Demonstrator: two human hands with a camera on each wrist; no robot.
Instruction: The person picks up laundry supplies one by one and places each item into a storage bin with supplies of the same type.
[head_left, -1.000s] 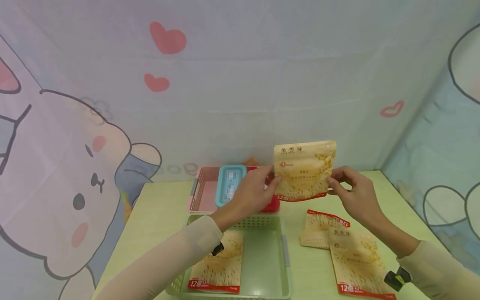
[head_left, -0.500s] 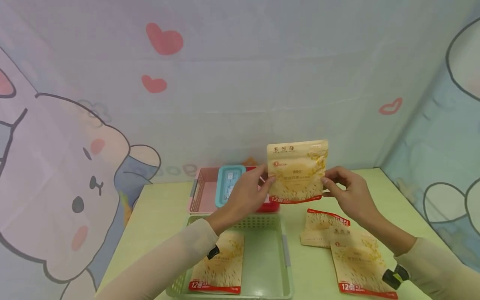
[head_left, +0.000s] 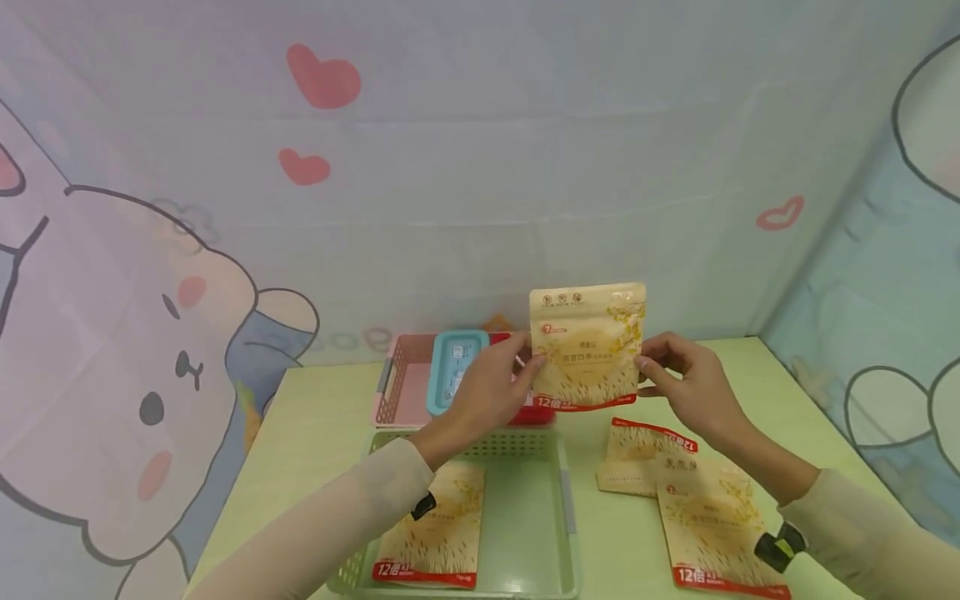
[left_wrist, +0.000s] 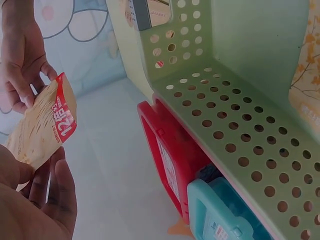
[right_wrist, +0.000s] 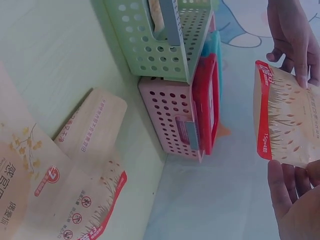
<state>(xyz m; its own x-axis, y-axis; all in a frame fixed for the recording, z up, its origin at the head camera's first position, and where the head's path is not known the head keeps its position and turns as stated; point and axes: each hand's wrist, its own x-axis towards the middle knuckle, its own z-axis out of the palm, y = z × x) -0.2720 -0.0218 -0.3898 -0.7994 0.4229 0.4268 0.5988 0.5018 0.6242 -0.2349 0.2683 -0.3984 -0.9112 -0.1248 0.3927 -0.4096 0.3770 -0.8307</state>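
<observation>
Pinched by its side edges between the left hand (head_left: 491, 377) and right hand (head_left: 693, 387), the cream pouch (head_left: 587, 346) was upright, red band lowermost, raised above the counter (head_left: 322, 417), rightward of the green basket (head_left: 521, 517), the left hand being nearer that basket.

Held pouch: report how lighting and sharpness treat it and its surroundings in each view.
Head view: soft light; on the held pouch, the large "12" reads but the smallest lettering blurs. Left wrist view: dim, the left hand darkly shaded. Right wrist view: cooler; the table looks greyer than in the head view.
</observation>
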